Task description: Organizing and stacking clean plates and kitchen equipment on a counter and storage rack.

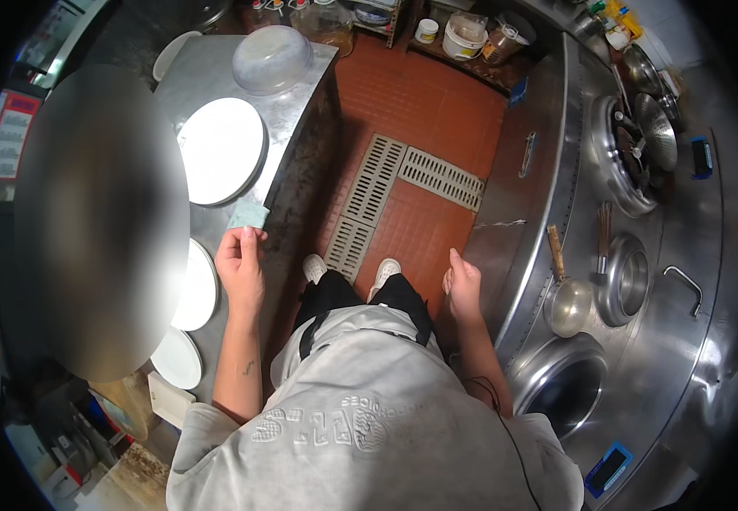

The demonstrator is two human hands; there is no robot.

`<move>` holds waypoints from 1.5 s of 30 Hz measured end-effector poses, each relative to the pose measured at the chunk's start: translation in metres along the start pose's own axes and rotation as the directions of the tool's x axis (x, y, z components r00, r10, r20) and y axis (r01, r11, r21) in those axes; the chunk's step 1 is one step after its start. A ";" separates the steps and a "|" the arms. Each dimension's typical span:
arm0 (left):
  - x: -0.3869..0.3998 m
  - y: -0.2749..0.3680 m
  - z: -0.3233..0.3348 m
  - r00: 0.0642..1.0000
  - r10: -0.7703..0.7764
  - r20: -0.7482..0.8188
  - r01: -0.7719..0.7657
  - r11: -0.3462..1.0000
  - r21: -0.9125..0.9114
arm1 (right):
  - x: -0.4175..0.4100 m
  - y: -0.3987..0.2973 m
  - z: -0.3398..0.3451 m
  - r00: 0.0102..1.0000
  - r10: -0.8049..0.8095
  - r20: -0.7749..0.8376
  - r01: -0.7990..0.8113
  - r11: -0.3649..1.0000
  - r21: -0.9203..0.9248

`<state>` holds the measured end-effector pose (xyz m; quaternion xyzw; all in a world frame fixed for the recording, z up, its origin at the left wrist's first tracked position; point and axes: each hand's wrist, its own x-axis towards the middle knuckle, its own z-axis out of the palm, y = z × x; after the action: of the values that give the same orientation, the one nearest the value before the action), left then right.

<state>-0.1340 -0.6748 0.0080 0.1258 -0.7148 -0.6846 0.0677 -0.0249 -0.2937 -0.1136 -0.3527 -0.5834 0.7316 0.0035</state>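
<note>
My left hand (241, 262) pinches a small light-green piece, cloth or paper (249, 215), between thumb and fingers at the edge of a steel counter (286, 121). Just beyond it on the counter lies a large white round plate (223, 150), with a translucent plastic bowl (273, 59) upside down farther back. More white plates (195, 285) stand nearer, left of my forearm. On the other side my right hand (463, 281) is raised over the floor beside the steel range front, fingers curled and thumb up. Whether it holds anything cannot be told.
Along the right runs a steel wok range (637, 383) with a ladle (569, 306), a bamboo-type whisk (603, 239), a pot (631, 281) and a perforated strainer (656, 131). Drain grates (375, 179) cross the red tiled floor. Tubs (465, 38) stand on a back shelf. A blurred area hides the left.
</note>
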 end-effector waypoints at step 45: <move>0.232 -0.018 0.023 0.995 0.018 -0.100 -0.024 0.998 -0.053 | 0.218 -0.213 0.202 0.986 -0.074 0.148 0.059 0.993 0.102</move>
<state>-0.3617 -0.7164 -0.0283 0.1505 -0.6932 -0.6956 0.1139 -0.3807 -0.3067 -0.0284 -0.2759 -0.5572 0.7832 0.0008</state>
